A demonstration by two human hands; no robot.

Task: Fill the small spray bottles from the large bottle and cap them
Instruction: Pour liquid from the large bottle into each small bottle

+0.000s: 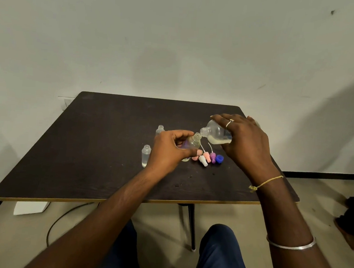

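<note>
Dark table (87,148) by pale wall (178,39); left hand (168,152) clasping small bottle (191,144), right hand (247,140) large bottle (217,134).

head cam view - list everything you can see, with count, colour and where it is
large bottle: 1, clear, tipped in right hand
small bottle: 1, clear, tilted in left hand
other small bottles: 2, clear, uncapped, standing left of the hands
spray caps: about 4, pink, white, purple, lying below the bottles
blue cap: 1, right of the spray caps
table: 1, dark brown
cable: 1, dark, on floor
left hand: 1
right hand: 1, ring, wrist thread, bangle
</note>
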